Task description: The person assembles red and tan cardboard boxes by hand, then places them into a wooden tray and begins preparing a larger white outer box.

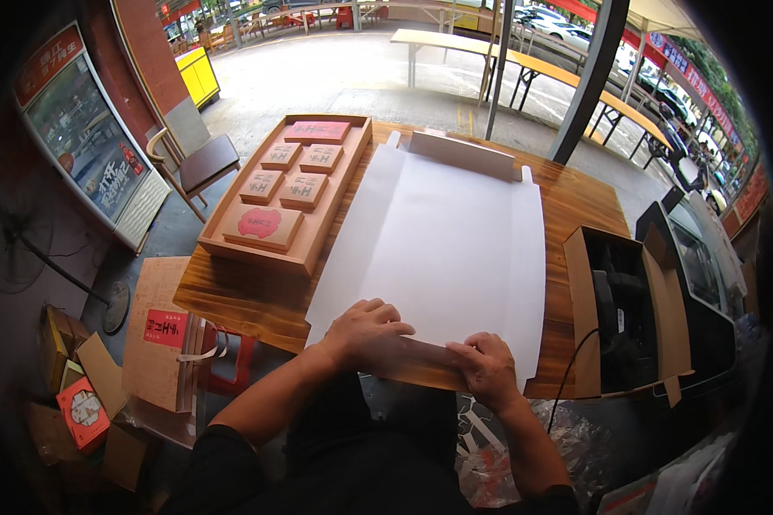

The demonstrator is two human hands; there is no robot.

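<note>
A large white cardboard sheet (pixel 454 244) with creased flaps lies flat on a wooden table (pixel 589 187). Its far flap (pixel 460 154) stands raised and shows a brown side. Along the near edge, my left hand (pixel 370 331) and my right hand (pixel 486 367) grip a folded-up brown flap (pixel 428 351), one hand towards each end. Left of the sheet, a shallow cardboard tray (pixel 315 254) holds several small printed boxes, among them a box with a pink emblem (pixel 262 225) and a red-topped box (pixel 317 131).
An open carton (pixel 586 322) with black items stands on the table's right, a cable beside it. A large printed box (pixel 158 347) is at the lower left, near open cartons (pixel 103 373) and a fan (pixel 116 306). A chair (pixel 209 161) stands beyond the table's left side.
</note>
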